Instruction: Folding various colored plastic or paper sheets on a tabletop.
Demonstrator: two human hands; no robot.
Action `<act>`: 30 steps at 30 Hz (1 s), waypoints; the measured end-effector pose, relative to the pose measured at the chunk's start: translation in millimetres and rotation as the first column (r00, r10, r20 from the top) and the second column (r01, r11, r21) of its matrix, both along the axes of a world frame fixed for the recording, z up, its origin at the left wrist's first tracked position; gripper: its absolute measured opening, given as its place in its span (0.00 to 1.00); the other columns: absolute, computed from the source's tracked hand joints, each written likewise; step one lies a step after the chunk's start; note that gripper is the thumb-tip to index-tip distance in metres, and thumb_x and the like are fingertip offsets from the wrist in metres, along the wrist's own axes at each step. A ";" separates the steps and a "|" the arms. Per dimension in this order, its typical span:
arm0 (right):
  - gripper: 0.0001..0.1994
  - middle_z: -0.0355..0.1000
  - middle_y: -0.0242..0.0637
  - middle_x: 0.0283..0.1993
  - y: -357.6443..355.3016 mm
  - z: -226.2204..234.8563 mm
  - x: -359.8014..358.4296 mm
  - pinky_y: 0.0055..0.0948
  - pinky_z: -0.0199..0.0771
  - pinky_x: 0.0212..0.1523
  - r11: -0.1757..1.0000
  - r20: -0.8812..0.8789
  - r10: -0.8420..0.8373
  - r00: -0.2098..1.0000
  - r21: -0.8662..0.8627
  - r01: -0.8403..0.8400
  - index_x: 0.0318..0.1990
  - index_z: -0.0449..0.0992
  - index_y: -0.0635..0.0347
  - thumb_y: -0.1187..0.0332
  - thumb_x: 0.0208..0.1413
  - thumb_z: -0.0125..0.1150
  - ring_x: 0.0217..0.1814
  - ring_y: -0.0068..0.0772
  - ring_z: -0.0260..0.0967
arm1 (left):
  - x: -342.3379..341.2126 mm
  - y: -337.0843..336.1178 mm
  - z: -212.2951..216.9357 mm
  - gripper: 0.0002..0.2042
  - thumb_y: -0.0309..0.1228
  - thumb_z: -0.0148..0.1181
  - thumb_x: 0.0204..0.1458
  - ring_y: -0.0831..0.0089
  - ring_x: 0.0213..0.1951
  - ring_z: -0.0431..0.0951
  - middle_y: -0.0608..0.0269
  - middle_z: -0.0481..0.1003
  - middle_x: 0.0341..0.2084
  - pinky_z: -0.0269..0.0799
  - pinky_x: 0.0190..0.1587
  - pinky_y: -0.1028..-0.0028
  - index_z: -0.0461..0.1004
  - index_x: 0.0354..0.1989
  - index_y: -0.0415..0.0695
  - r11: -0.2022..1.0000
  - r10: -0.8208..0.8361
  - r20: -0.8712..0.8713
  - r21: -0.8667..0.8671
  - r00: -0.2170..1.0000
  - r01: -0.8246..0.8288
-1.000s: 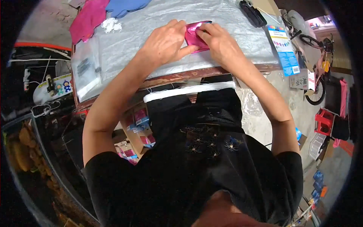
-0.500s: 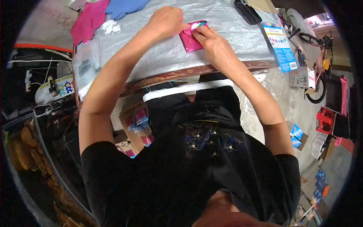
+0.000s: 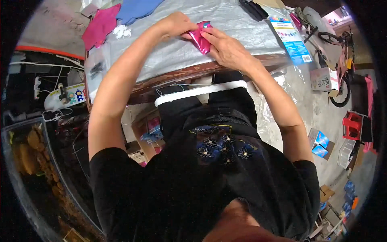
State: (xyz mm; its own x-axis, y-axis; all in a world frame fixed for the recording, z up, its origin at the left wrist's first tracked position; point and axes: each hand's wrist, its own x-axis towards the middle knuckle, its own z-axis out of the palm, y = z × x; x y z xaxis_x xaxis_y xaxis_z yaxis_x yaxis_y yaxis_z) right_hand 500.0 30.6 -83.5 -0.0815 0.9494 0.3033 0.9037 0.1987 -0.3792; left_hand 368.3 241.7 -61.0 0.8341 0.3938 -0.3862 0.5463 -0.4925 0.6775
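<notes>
A folded piece of shiny pink foil [image 3: 197, 40] lies on the silver-grey covered table [image 3: 161, 56], near its front edge. My left hand [image 3: 179, 26] pinches the foil's upper left corner between thumb and fingers. From the right, my right hand [image 3: 230, 49] presses its fingers onto the foil's upper right part, closed on it. The foil looks tilted and creased, narrowing to a point toward me. Fingers hide part of its top edge, where a small multicoloured patch shows.
Flat pink sheets [image 3: 100, 28] and a blue one [image 3: 136, 9] lie at the far left beside a bundle of white string [image 3: 121, 31]. A black object [image 3: 254, 9] and a blue-and-white printed card packet [image 3: 291, 42] are to the right. An open carton [image 3: 147, 135] stands below the table.
The foil was flatter and squarer; now it is folded narrower and tilted. Both hands have come closer together on it. The whole view has shifted slightly.
</notes>
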 end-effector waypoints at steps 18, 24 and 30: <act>0.13 0.79 0.35 0.51 11.9 25.1 -27.9 0.31 0.74 0.56 0.965 -0.990 0.095 -0.107 0.065 0.255 0.52 0.79 0.63 0.73 0.61 0.66 0.50 0.30 0.77 | -48.3 -75.7 17.6 0.19 0.38 0.64 0.61 0.72 0.42 0.81 0.56 0.80 0.42 0.77 0.46 0.75 0.76 0.52 0.34 0.671 0.734 0.624 -0.727 0.266 -0.145; 0.10 0.81 0.38 0.47 3.5 35.4 -46.1 0.33 0.76 0.52 0.983 -0.942 0.054 -0.330 -0.007 0.182 0.47 0.80 0.64 0.72 0.60 0.67 0.48 0.28 0.78 | -16.6 -125.3 14.3 0.16 0.39 0.64 0.62 0.74 0.44 0.81 0.60 0.81 0.42 0.75 0.51 0.71 0.78 0.49 0.39 0.525 0.844 0.526 -0.850 0.105 0.036; 0.12 0.80 0.35 0.47 -0.4 32.2 -51.9 0.29 0.74 0.53 0.984 -0.955 0.003 -0.297 -0.050 0.172 0.50 0.79 0.63 0.70 0.62 0.66 0.49 0.25 0.76 | -18.0 -133.0 2.8 0.14 0.38 0.62 0.63 0.73 0.45 0.81 0.62 0.81 0.44 0.77 0.52 0.69 0.78 0.49 0.41 0.428 0.881 0.449 -0.891 0.149 0.153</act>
